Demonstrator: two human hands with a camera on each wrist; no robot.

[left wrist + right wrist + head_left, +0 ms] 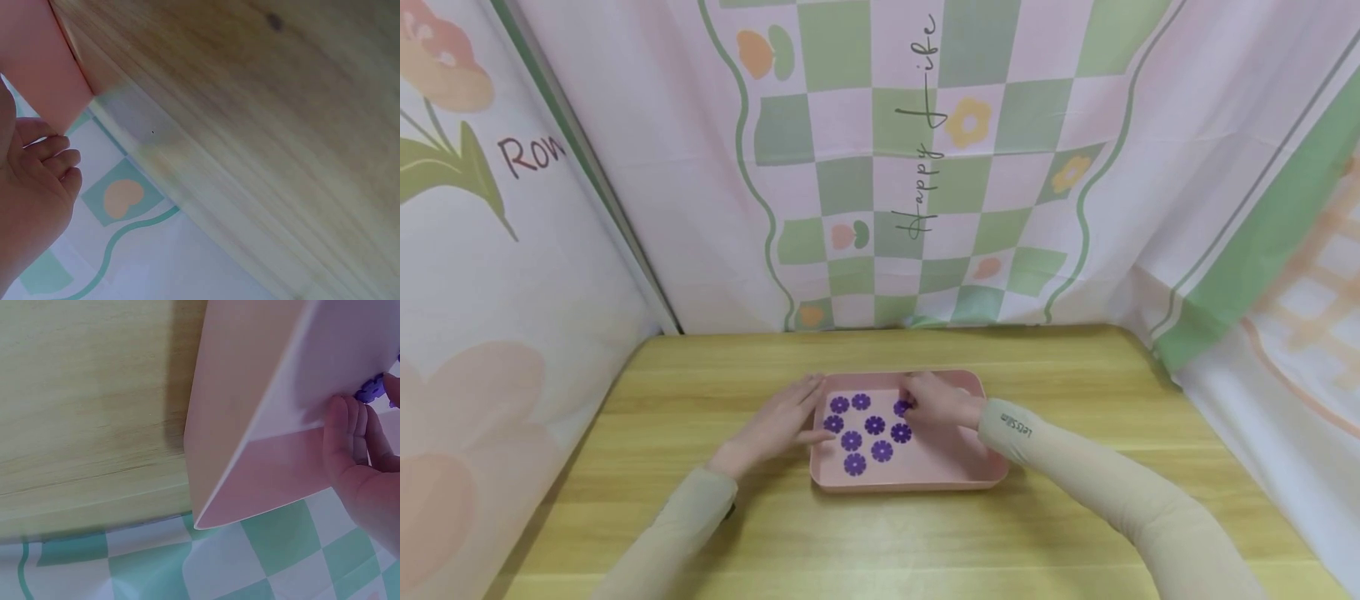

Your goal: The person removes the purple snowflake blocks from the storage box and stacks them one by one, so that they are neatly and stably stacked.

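Note:
A shallow pink tray (917, 485) holds several purple snowflake building discs (852, 441) with notched edges, spread over its left half. My right hand (936, 398) is inside the tray near the far wall. Its thumb and fingers pinch one purple disc (371, 389), partly hidden behind the fingers in the head view. At the tray's left side, my left hand (775, 421) rests on the rim with its fingers extended toward the far corner. The left thumb reaches over the left wall, close to the nearest discs. In the left wrist view, the left fingertips (64, 142) touch the tray's edge.
The tray stands on a wood-grain table (880, 542). Behind the table hangs a checkered curtain (895, 192) with printed flowers and lettering. Patterned cloths hang at the left (550, 250) and right (1262, 275) sides too.

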